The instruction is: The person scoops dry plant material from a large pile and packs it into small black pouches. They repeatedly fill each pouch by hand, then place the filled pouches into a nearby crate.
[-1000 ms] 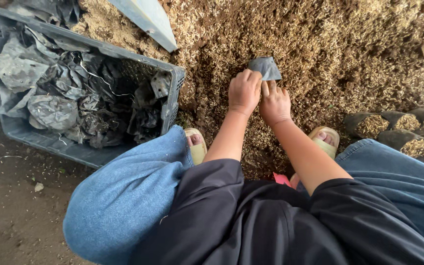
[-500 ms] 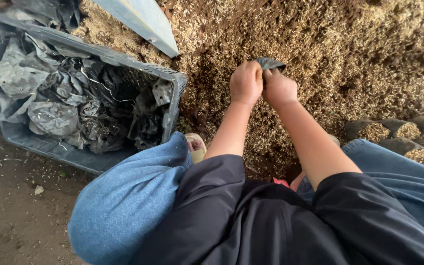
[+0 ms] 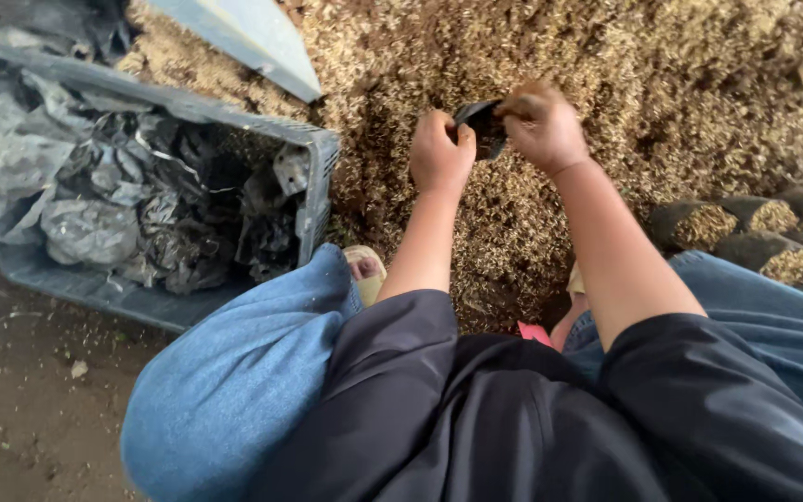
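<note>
Both my hands hold a small black plastic bag (image 3: pixel 482 125) over a big heap of brown husk mix (image 3: pixel 606 84). My left hand (image 3: pixel 439 153) grips the bag's left edge with closed fingers. My right hand (image 3: pixel 541 125) pinches its right edge. The bag's mouth looks pulled apart between them; most of the bag is hidden by my fingers. I squat, with my knees in blue jeans on either side and my sandalled left foot (image 3: pixel 364 270) at the heap's edge.
A grey plastic crate (image 3: pixel 318 186) full of crumpled black bags (image 3: pixel 141 204) stands at the left. Filled black bags of husk mix (image 3: pixel 745 232) are lined up at the right. A pale flat sheet (image 3: pixel 253 42) leans at the top. Bare dirt floor (image 3: pixel 20 409) lies at the lower left.
My hands have moved up and farther onto the heap with the bag. The bag, held flat a second ago, is now pulled apart between the two hands.
</note>
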